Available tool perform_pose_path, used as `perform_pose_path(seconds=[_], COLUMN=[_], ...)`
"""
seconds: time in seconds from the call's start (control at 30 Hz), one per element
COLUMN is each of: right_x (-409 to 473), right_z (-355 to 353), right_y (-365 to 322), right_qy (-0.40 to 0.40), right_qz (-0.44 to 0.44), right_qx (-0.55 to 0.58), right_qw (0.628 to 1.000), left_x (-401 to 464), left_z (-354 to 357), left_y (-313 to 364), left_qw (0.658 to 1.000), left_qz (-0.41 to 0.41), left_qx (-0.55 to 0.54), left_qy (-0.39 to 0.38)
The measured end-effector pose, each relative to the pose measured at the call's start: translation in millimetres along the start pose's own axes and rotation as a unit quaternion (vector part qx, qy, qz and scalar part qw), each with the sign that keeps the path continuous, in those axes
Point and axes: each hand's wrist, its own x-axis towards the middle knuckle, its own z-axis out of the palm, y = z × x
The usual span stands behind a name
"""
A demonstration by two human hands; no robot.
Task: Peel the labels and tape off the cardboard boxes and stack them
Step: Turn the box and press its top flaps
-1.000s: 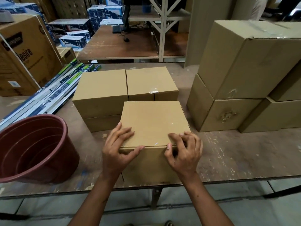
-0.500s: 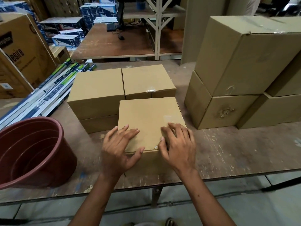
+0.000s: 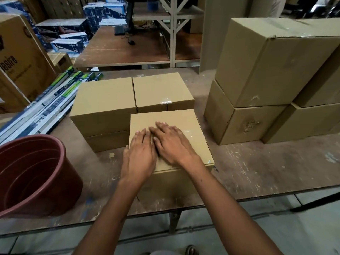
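Sliding inward from the near edge of the small cardboard box (image 3: 171, 137), both hands now lie flat on its top panel, where a second ago the right one was bunched at the front edge picking at tape and the left steadied the near left corner. The left hand (image 3: 140, 157) rests palm down with straight fingers close together, holding nothing; the right hand (image 3: 172, 144) lies just beside it, its fingers spread flat over the lid and its fingertips touching the left hand's. Neither grip pinches anything at this moment. Just to the right of the right hand a glossy patch of clear tape (image 3: 191, 134) shows on the lid, so the peeling looks unfinished, and the flat sweep reads as feeling for an edge to lift, or as pressing the box steady on the counter (image 3: 257, 168). Beyond the fingertips stand two more boxes side by side, the nearer one with a scrap of tape (image 3: 165, 102) on its front edge. Well to the left of the left hand sits a red-brown tub (image 3: 31, 173), probably for the waste. Far to the right the bigger boxes (image 3: 272, 74) are piled.
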Motion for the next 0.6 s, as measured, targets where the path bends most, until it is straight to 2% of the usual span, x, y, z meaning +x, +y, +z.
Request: perform_pose_path(seconds=[0.13, 0.3, 0.5, 0.6], right_x=[18, -29, -25, -8], right_z=[-11, -14, -2, -5], right_y=[28, 31, -1, 13], right_qy=[0.006, 0.011, -0.014, 0.029], right_qz=[0.072, 0.159, 0.034, 0.087], right_qx=[-0.024, -0.041, -0.012, -0.059], right_qw=[0.997, 0.986, 0.999, 0.994], left_x=[1, 2, -2, -2], left_z=[5, 10, -1, -15], left_y=[-2, -3, 4, 8], left_qw=[1.0, 1.0, 0.999, 0.99], left_qz=[-0.014, -0.013, -0.032, -0.107], left_qx=[-0.018, -0.013, -0.017, -0.093], left_qy=[0.017, 0.02, 0.022, 0.025])
